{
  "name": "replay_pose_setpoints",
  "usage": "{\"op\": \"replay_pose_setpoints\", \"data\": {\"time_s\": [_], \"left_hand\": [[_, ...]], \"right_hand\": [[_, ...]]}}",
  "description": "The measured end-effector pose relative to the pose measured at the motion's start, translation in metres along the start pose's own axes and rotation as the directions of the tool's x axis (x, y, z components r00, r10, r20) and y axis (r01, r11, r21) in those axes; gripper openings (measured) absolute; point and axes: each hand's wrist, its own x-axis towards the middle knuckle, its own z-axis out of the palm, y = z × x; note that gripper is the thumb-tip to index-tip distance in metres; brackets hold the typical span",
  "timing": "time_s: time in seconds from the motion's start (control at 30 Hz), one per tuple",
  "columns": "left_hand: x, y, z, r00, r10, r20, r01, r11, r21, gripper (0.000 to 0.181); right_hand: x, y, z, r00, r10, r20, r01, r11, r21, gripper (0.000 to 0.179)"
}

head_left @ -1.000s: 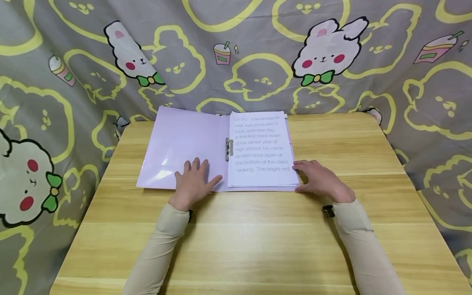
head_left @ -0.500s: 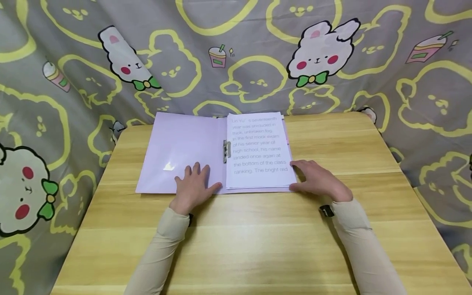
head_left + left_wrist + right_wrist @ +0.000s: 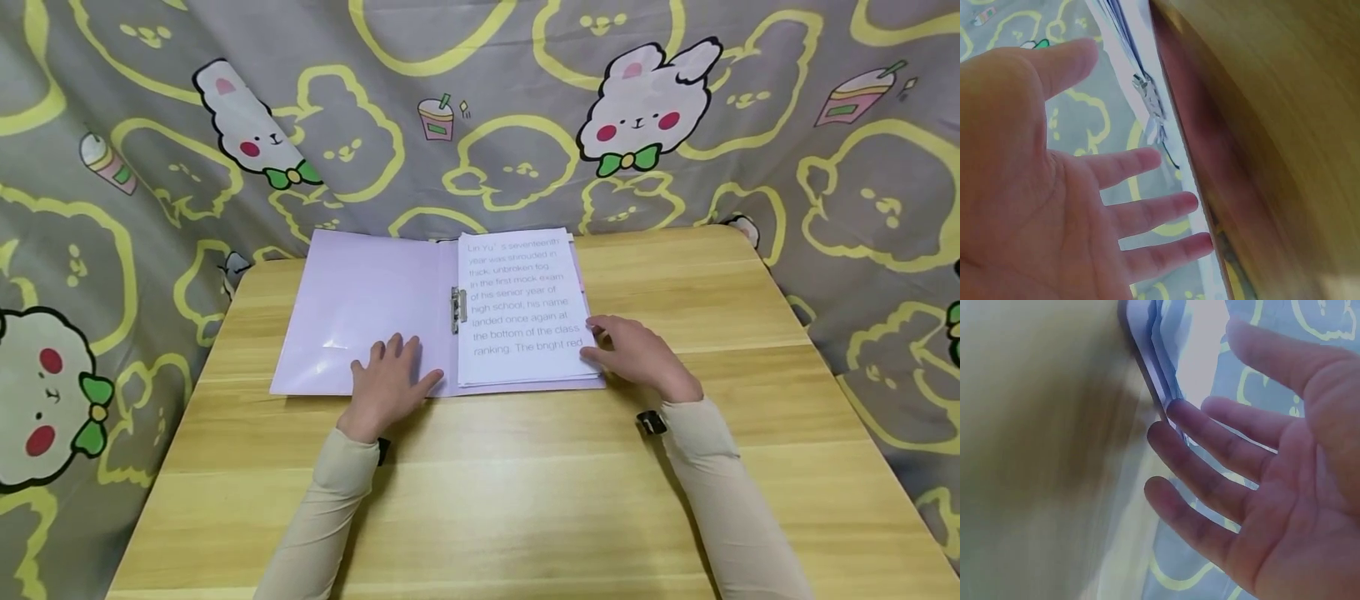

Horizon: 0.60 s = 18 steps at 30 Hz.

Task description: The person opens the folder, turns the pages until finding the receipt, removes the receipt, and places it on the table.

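Observation:
A lilac ring-clip folder point(image 3: 360, 283) lies open on the table. On its right side rests a stack of printed paper point(image 3: 525, 364), beside a metal clip point(image 3: 458, 310) along the spine. My left hand point(image 3: 384, 387) lies spread over the lower part of the left cover; the left wrist view shows its fingers point(image 3: 1154, 256) straight and apart. At the right edge of the stack is my right hand point(image 3: 637, 354), its thumb over the sheet's lower right. In the right wrist view its fingertips point(image 3: 1159, 432) meet the edge of the folder and papers, with the thumb held away.
The wooden table point(image 3: 480, 500) extends in front of the folder and to both sides. A grey curtain point(image 3: 517, 75) with cartoon animals stands behind the table and at its sides. Each wrist carries a small black device, such as the camera point(image 3: 651, 422) on the right.
My right hand has shifted slightly up and inward, bringing its thumb from the folder's corner onto the paper. My left hand stays on the cover. The head view has shifted a little.

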Motion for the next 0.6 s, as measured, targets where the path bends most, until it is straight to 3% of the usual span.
{"op": "replay_pose_setpoints", "data": {"time_s": [0.43,0.6], "left_hand": [[-0.0015,-0.0043,-0.0030,1.000,0.007,0.015,-0.006,0.999,-0.035,0.077],[-0.0018,-0.0046,-0.0047,1.000,0.006,0.020,-0.005,0.999,-0.039,0.077]], "right_hand": [[0.0036,-0.0033,0.0006,0.987,0.018,-0.159,0.000,0.994,0.112,0.041],[0.0048,-0.0035,0.0005,0.988,0.041,-0.150,-0.015,0.984,0.176,0.044]]}}
